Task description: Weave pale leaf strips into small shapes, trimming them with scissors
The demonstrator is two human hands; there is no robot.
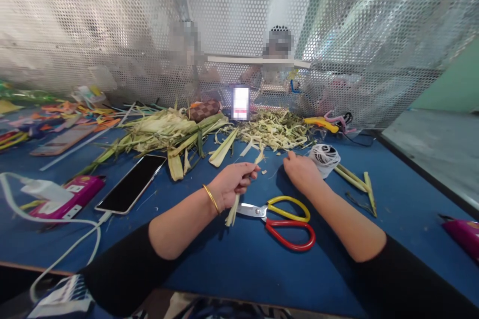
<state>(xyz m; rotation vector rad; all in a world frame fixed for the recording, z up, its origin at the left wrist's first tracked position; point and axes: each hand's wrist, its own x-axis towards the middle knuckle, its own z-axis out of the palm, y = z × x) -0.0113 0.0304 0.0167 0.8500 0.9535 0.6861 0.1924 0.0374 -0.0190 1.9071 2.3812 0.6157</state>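
Blue cloth covers the table [232,269], and both bare hands rest low over it near the middle. The left hand [234,183], with a gold bangle [211,199] on its wrist, has its fingers closed together on a pale leaf strip [232,213]; the strip hangs down out of the fist, and its lower end lies just beside the blades of the scissors [279,219]. The scissors lie flat on the cloth between the two forearms, one handle yellow, one red, untouched by either hand. The right hand [301,172] sits knuckles up with its fingers curled under; whether they pinch anything cannot be told, though a thin white thread seems to run from the left hand toward it. Just beside the right hand stands a spool of white thread [325,157], and beyond that lie a few folded leaf pieces [355,179]. A heap of green and pale leaves [168,132] stretches across the far side of the table. A phone [130,183] lies face up to the left, near a pink box [73,197].
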